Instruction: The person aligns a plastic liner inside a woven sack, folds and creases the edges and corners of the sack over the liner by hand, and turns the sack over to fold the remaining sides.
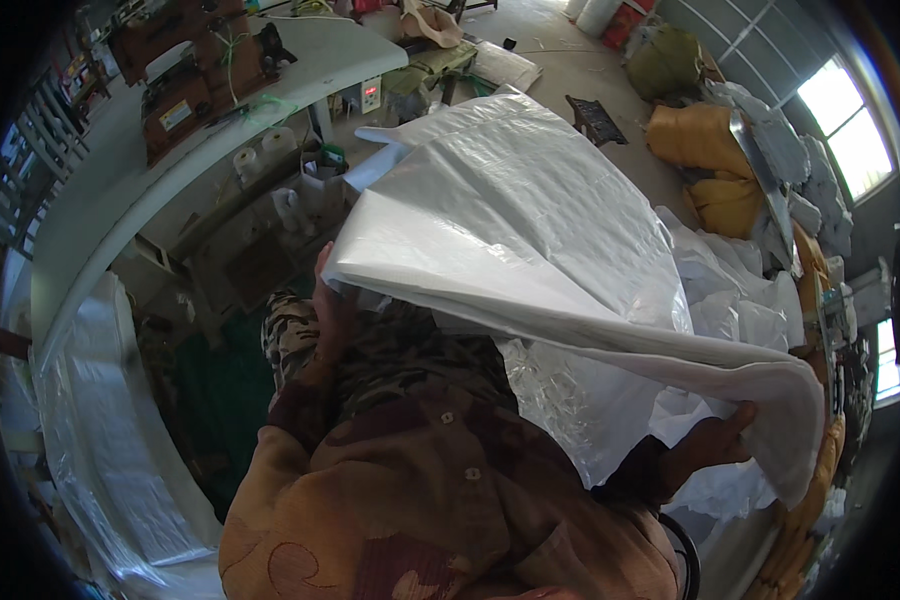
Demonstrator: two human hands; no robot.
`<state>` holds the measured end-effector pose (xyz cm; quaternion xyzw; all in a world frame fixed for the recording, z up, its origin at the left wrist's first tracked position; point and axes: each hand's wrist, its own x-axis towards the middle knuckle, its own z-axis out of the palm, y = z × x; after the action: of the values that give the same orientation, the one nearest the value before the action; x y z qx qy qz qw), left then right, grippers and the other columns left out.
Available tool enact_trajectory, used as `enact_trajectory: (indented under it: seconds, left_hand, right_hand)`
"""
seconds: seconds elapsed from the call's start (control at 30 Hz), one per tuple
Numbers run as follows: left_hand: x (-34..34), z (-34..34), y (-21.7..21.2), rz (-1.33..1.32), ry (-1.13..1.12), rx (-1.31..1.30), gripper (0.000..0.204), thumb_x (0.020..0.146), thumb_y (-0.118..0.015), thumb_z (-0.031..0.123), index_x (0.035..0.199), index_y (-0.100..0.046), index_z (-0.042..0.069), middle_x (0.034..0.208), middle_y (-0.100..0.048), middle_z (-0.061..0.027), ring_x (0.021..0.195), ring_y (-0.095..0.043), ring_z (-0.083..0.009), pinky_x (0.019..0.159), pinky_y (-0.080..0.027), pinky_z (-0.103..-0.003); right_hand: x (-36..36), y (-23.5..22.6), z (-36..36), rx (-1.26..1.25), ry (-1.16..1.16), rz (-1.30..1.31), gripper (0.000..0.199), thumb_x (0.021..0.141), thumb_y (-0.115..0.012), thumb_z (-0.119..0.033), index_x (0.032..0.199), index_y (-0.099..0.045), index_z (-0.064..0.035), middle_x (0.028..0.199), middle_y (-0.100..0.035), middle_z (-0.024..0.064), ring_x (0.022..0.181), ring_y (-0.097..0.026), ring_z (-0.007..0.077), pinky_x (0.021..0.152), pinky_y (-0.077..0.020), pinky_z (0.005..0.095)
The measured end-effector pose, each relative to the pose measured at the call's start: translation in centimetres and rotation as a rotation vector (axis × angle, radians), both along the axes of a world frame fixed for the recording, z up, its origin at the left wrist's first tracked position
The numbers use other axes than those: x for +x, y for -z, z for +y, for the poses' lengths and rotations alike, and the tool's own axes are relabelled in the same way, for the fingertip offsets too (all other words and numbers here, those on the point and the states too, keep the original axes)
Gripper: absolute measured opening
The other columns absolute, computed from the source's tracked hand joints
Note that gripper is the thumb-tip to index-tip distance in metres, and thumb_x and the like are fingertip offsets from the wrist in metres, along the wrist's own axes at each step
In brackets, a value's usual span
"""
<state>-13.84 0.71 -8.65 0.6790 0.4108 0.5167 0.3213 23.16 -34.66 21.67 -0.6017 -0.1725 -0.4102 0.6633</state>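
A large glossy white plastic sheet (510,210), folded in layers, stretches slantwise across my lap and out in front of me. At its left folded corner my left hand (328,295) grips the edge, its fingertips partly hidden by the sheet. My right hand (715,440) is closed on the near edge at the lower right, thumb up against the layers. Between the two hands the near edge runs as a thick fold, and its right end droops past my right hand. More crumpled white sheeting (560,400) lies under it beside my right leg.
To the left, a brown sewing machine (195,90) stands on a curved pale table (120,215), with a small lit control box (370,93) at its edge. Thread cones (245,163) sit below. Yellow bundles (700,140) and white sacks line the right wall. White sheeting (110,400) hangs at lower left.
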Motion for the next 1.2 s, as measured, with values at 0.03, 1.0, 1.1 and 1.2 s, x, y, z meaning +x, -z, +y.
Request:
enact_trajectory:
  seconds: [0.03, 1.0, 1.1, 1.2]
  left_hand:
    - [0.0, 1.3, 0.1, -0.191, -0.006, -0.113, 0.049, 0.088, -0.065, 0.012, 0.132, -0.050, -0.003, 0.125, -0.061, -0.0187, 0.112, -0.061, -0.0267, 0.095, -0.047, -0.039]
    - [25.6, 7.0, -7.6, 0.620, -0.046, 0.411, 0.064, 0.084, -0.072, 0.034, 0.136, -0.045, 0.006, 0.145, -0.037, -0.0182, 0.135, -0.037, -0.0321, 0.107, -0.032, -0.059]
    - [25.7, 5.7, -5.6, 0.372, 0.088, -0.347, 0.068, 0.083, -0.074, 0.044, 0.126, -0.050, -0.003, 0.122, -0.057, -0.0203, 0.109, -0.060, -0.0301, 0.090, -0.050, -0.047]
    - [26.7, 5.4, -6.0, -0.037, 0.286, -0.844, 0.068, 0.081, -0.076, 0.048, 0.112, -0.056, -0.009, 0.097, -0.067, -0.0149, 0.081, -0.068, -0.0242, 0.070, -0.056, -0.036]
  right_hand:
    - [-0.5, -0.2, 0.1, 0.001, 0.014, 0.001, 0.038, 0.086, -0.069, -0.008, 0.115, -0.056, 0.0121, 0.119, -0.061, 0.0194, 0.100, -0.060, 0.0238, 0.091, -0.0494, 0.0352]
    - [41.4, 26.6, -4.5, -0.858, 0.221, 0.791, 0.059, 0.087, -0.060, -0.053, 0.099, -0.068, 0.0036, 0.098, -0.069, 0.0238, 0.095, -0.065, 0.0383, 0.082, -0.0479, 0.0453]
    - [41.3, 28.1, -5.7, -0.562, -0.177, 0.880, 0.045, 0.088, -0.068, -0.036, 0.110, -0.065, 0.0029, 0.101, -0.070, 0.0152, 0.093, -0.067, 0.0318, 0.080, -0.0504, 0.0407]
    - [38.4, 29.3, -5.6, -0.440, -0.327, 1.135, 0.058, 0.089, -0.069, -0.034, 0.131, -0.050, 0.0008, 0.116, -0.063, 0.0148, 0.102, -0.064, 0.0287, 0.082, -0.0528, 0.0354]
